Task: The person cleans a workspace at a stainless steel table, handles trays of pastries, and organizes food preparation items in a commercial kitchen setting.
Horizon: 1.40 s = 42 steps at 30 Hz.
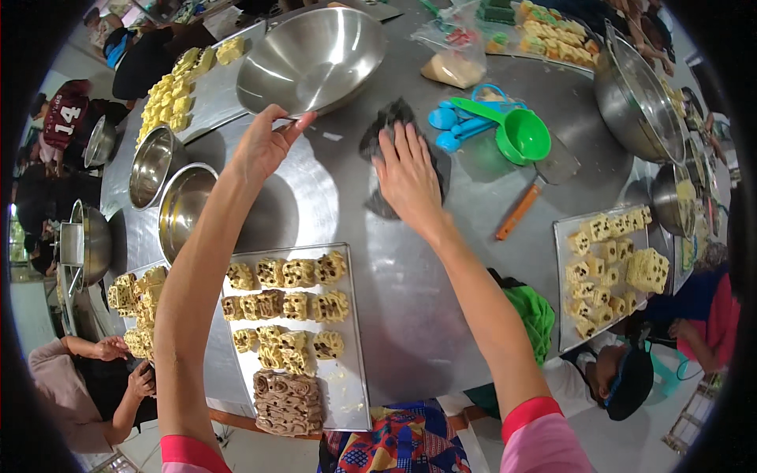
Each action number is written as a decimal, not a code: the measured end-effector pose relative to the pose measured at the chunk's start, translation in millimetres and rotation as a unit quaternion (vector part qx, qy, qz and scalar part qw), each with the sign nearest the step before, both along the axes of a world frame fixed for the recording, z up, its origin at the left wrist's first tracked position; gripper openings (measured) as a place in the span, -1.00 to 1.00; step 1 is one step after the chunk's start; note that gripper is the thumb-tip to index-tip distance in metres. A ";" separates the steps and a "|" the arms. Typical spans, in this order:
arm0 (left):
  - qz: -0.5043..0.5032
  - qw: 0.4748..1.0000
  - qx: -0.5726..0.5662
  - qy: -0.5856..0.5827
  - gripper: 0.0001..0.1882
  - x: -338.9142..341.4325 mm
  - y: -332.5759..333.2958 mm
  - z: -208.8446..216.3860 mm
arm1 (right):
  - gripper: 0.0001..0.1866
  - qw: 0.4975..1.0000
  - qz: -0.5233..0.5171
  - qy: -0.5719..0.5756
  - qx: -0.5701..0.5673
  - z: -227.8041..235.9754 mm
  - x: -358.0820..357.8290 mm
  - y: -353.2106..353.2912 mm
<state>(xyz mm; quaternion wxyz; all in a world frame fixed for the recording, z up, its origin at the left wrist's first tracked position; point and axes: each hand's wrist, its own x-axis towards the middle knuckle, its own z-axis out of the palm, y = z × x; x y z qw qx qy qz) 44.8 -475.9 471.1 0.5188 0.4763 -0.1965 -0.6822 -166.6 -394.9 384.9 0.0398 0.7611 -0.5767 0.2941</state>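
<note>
My left hand [272, 142] pinches the near rim of a large, bare steel mixing bowl [331, 59], which is tilted up from the metal table. Flat and with its fingers stretched, my right hand [410, 169] presses on a dark grey cloth [384, 197] lying on the tabletop. Right of that hand are a green measuring cup [523, 135] with a long handle, several blue measuring spoons [449, 130] and a spatula [520, 209] with a wooden handle.
A tray [355, 370] of frosted cake pieces lies near me, another tray [561, 315] at the right. Steel bowls [185, 206] stand at the left, more [643, 94] at the right. A plastic bag [455, 63] of powder sits at the back. Other people surround the table.
</note>
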 end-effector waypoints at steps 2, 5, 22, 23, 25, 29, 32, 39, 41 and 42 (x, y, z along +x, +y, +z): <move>-0.006 1.000 -0.001 0.019 -0.58 -6.1 3.8 4.7 | -0.53 0.998 0.047 -0.007 0.029 2.5 -23.4 35.8; 0.027 0.996 0.045 0.074 -0.28 -20.7 25.9 21.5 | -0.54 0.998 0.030 -0.026 0.042 2.6 -49.8 55.1; -0.149 0.796 -0.407 -0.423 -0.67 -198.4 47.0 0.7 | -0.48 0.981 -0.002 -0.036 0.188 29.4 -58.7 193.4; -0.143 0.759 -0.448 -0.451 -0.69 -216.5 28.2 2.0 | -0.49 0.983 -0.006 -0.040 0.177 27.8 -57.6 193.1; -0.176 0.712 -0.485 -0.476 -0.74 -244.4 -11.7 1.1 | -0.49 0.985 -0.003 -0.036 0.169 27.5 -52.5 191.2; -0.285 0.600 -0.451 -0.596 -0.77 -298.3 -52.3 -2.1 | -0.50 0.982 0.009 -0.052 0.183 27.5 -56.1 192.3; -0.311 0.547 -0.453 -0.632 -0.80 -304.7 -63.7 -6.7 | -0.51 0.980 0.017 -0.060 0.186 26.7 -57.7 192.0; -0.248 0.540 -0.533 -0.602 -0.83 -243.7 -5.2 7.3 | -0.56 0.982 0.000 -0.103 0.160 25.5 -61.8 189.5; -0.337 0.548 -0.404 -0.651 -0.81 -230.8 17.2 -6.3 | -0.57 0.981 -0.001 -0.105 0.160 23.5 -63.6 188.3; -0.335 0.546 -0.400 -0.655 -0.81 -224.8 18.4 -13.8 | -0.58 0.982 0.003 -0.104 0.159 23.8 -61.1 188.2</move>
